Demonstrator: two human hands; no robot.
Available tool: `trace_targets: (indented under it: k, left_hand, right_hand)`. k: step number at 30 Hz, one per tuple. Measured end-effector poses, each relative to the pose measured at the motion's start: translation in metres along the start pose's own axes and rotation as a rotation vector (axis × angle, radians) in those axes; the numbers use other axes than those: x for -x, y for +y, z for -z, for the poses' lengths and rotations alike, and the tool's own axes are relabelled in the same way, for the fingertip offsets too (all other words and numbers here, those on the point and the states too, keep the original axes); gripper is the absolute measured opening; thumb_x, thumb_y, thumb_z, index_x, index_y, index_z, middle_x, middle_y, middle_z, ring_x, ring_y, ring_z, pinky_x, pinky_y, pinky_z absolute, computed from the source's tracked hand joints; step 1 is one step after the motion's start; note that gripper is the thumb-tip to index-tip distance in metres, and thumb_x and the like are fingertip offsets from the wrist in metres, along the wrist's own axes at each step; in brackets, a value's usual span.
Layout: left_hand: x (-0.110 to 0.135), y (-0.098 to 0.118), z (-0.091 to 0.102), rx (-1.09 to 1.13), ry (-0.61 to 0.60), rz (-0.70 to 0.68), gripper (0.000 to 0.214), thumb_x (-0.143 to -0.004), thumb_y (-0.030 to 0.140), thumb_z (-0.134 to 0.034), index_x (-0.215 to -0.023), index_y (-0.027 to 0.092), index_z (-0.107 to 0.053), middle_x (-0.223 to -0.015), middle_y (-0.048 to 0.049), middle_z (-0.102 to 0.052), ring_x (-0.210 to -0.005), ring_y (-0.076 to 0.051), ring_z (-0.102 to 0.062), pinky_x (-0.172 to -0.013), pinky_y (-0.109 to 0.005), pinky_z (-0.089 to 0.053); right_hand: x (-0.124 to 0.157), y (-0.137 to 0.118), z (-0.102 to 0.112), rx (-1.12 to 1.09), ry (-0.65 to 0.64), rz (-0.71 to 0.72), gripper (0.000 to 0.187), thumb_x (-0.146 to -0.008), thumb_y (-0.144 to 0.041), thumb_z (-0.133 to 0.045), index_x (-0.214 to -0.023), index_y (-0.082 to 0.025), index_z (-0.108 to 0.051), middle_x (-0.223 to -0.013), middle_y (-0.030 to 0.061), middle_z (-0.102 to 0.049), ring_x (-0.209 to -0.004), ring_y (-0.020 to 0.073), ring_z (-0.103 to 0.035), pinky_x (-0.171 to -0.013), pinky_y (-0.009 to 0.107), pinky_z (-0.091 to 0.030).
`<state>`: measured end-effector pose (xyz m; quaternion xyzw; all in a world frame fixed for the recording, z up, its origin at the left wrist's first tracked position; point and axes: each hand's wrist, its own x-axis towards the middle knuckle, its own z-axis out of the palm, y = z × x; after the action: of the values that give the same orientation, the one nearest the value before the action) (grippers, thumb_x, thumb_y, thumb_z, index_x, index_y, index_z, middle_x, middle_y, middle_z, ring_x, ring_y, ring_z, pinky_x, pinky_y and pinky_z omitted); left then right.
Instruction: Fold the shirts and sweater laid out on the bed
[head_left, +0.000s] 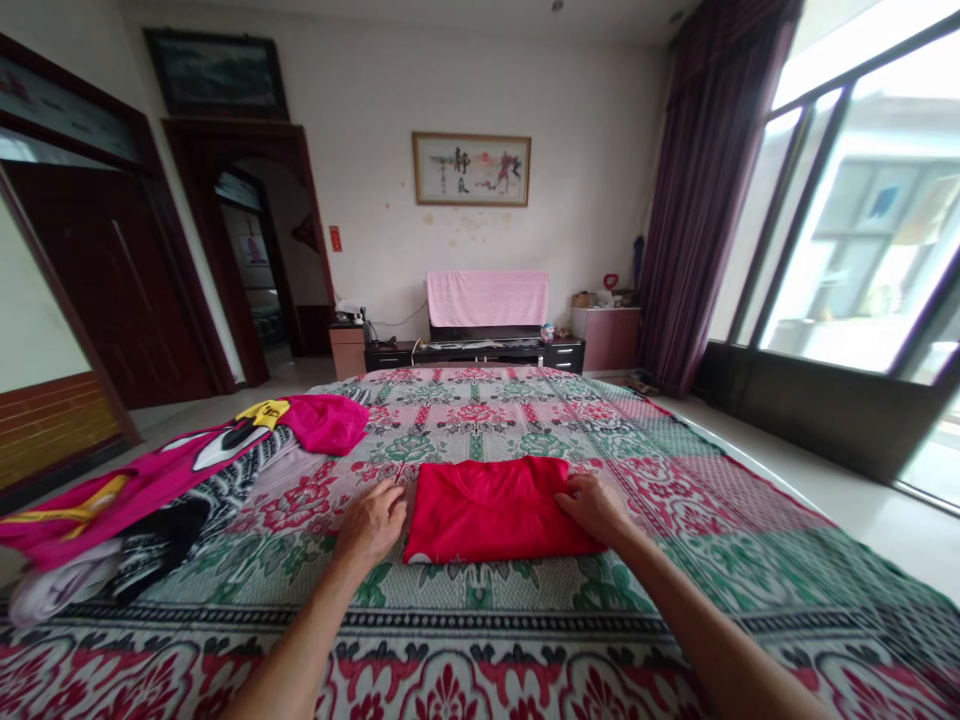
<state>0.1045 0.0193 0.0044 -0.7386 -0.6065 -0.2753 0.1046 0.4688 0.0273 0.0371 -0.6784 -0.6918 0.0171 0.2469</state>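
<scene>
A red T-shirt (487,510) lies folded into a flat rectangle on the patterned bedspread (480,625), its neckline showing near the top middle. Just off the shirt's left edge is my left hand (373,520), fingers loosely bent and apart, with nothing visible in it. At the opposite side, my right hand (594,508) has its fingers closed on the shirt's right edge; the fingertips are partly hidden.
To the left lies a heap of clothes: a magenta garment (169,480) with yellow patches over a black-and-white patterned one (161,540). Beyond the bed's far edge stands a low cabinet (562,355) with a pink cloth (487,298) above it. A window (847,240) is at right.
</scene>
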Motion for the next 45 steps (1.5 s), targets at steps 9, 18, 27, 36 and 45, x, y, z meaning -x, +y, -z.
trace_targets:
  k: [9, 18, 27, 36, 45]
  left_hand:
    - [0.000, 0.000, -0.003, 0.066, -0.007, 0.037, 0.040, -0.084, 0.028, -0.041, -0.105, 0.012, -0.071, -0.120, -0.0142, -0.064, -0.108, -0.025, -0.062, -0.098, -0.036, -0.046]
    - [0.002, 0.008, 0.008, 0.115, 0.013, 0.036, 0.032, -0.085, 0.029, -0.041, -0.086, 0.018, -0.072, -0.100, -0.0097, -0.069, -0.095, -0.020, -0.064, -0.089, -0.030, -0.047]
    - [-0.003, 0.031, 0.008, 0.181, -0.098, 0.201, 0.036, -0.079, 0.048, -0.052, -0.062, 0.019, -0.065, -0.094, -0.0087, -0.068, -0.102, -0.022, -0.061, -0.088, -0.028, -0.042]
    - [-0.004, 0.047, 0.008, 0.087, -0.150, 0.210, 0.024, -0.076, 0.034, -0.055, -0.058, 0.017, -0.057, -0.089, -0.0055, -0.066, -0.089, -0.017, -0.060, -0.081, -0.025, -0.041]
    - [-0.006, 0.062, 0.024, 0.130, -0.112, 0.248, 0.018, -0.078, 0.032, -0.052, -0.067, 0.019, -0.059, -0.070, -0.0016, -0.064, -0.071, -0.015, -0.058, -0.065, -0.023, -0.036]
  right_hand:
    - [0.001, 0.003, 0.000, -0.011, -0.028, 0.022, 0.022, -0.076, -0.033, -0.056, -0.064, -0.016, -0.066, -0.090, 0.0083, -0.069, -0.079, 0.0184, -0.061, -0.070, 0.026, -0.040]
    - [0.002, -0.009, 0.010, 0.032, -0.057, -0.006, 0.021, -0.075, -0.030, -0.058, -0.059, -0.017, -0.064, -0.079, 0.0058, -0.068, -0.067, 0.0142, -0.057, -0.059, 0.024, -0.033]
    - [0.004, -0.013, 0.009, -0.011, -0.021, -0.056, 0.020, -0.073, -0.027, -0.060, -0.059, -0.015, -0.066, -0.081, 0.0067, -0.069, -0.065, 0.0130, -0.056, -0.055, 0.023, -0.031]
    - [0.004, -0.016, 0.008, 0.047, -0.039, -0.040, 0.016, -0.075, -0.025, -0.056, -0.065, -0.015, -0.065, -0.080, 0.0090, -0.068, -0.068, 0.0154, -0.057, -0.056, 0.024, -0.029]
    - [0.003, -0.018, 0.011, -0.032, -0.002, -0.024, 0.016, -0.077, -0.028, -0.054, -0.069, -0.018, -0.063, -0.065, 0.0034, -0.065, -0.059, 0.0134, -0.053, -0.055, 0.024, -0.028]
